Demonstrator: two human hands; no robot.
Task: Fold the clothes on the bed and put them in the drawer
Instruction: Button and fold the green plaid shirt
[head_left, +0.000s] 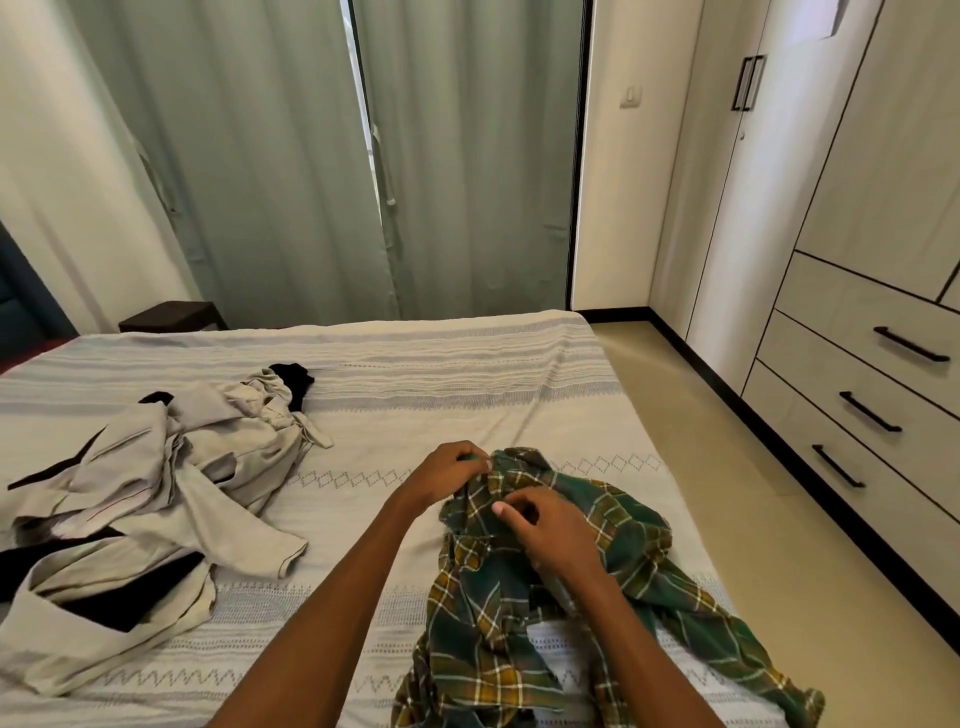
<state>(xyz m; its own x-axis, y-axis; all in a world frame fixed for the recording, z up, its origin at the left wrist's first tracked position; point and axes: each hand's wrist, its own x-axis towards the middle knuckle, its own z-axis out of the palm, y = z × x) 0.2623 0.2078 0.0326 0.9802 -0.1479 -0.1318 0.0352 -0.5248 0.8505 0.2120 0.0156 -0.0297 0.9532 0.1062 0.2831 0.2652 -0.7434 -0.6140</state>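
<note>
Broadly, bed (467, 374) carried beige-and-black heap (156, 478) at left, untouched. Plaid shirt (597, 571) lay crumpled near right, long axis running near-to-far. Left hand (447, 470) pinched far top edge; right hand (550, 535) gripped cloth just nearer, fingers curled, probably collar. Drawers (857, 405) shut, far right.

The plaid shirt (613, 561) is soft woven cloth, matt. The bedspread (467, 374) is textured woven fabric. The drawers (857, 395) look like smooth laminate, perhaps, with matt black handles (870, 411).
</note>
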